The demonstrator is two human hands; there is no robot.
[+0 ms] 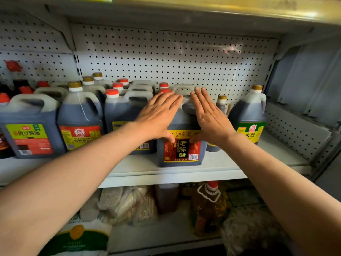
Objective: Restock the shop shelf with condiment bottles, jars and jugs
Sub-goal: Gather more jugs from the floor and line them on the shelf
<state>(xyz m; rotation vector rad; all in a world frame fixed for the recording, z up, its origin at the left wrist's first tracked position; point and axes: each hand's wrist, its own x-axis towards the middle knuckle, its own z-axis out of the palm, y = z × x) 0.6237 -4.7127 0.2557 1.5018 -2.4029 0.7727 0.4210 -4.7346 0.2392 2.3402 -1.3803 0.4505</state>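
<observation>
- Dark vinegar jug (pixel 181 145) is standing upright at the shelf (pixel 221 163) front.
- Left hand (pixel 158 115) and right hand (pixel 210 115), fingers straight, are pressing flat against its face, equally near.

Bare forearms, no sleeves; hands (pixel 184 115) ungloved, no rings, no watch.
</observation>
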